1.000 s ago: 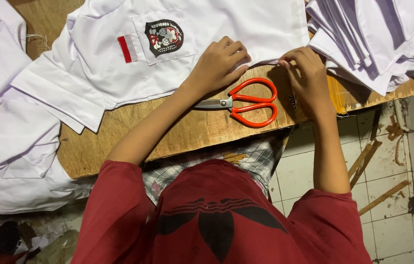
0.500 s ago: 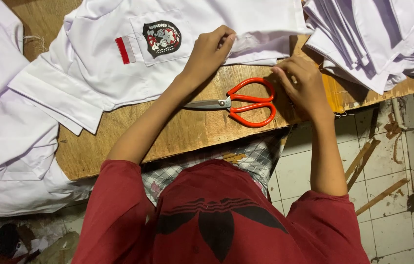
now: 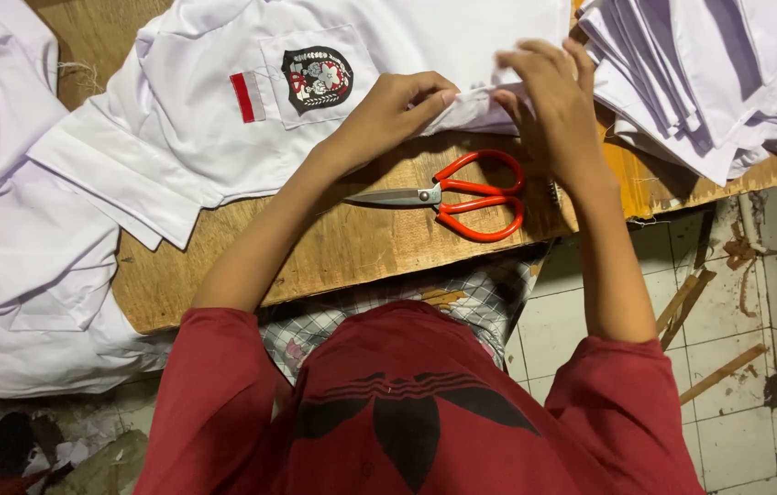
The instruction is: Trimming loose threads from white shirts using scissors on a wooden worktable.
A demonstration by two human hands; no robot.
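A white shirt (image 3: 388, 46) with a red-and-white strip and a dark chest badge lies spread on the wooden table (image 3: 352, 243). My left hand (image 3: 397, 110) pinches the shirt's lower edge between thumb and fingers. My right hand (image 3: 549, 96) grips the same edge just to the right, fingers curled over the cloth. Red-handled scissors (image 3: 457, 197) lie on the wood directly below both hands, blades pointing left, untouched.
A stack of folded white cloth (image 3: 709, 73) fills the table's right end. More white garments (image 3: 12, 229) hang over the left end. Below the table edge are a tiled floor (image 3: 746, 348) with wooden scraps, and my red shirt and checked cloth.
Both hands have shifted up and away from the scissors, keeping hold of the shirt's lower edge. The right hand has risen from beside the scissor handles to the cloth edge.
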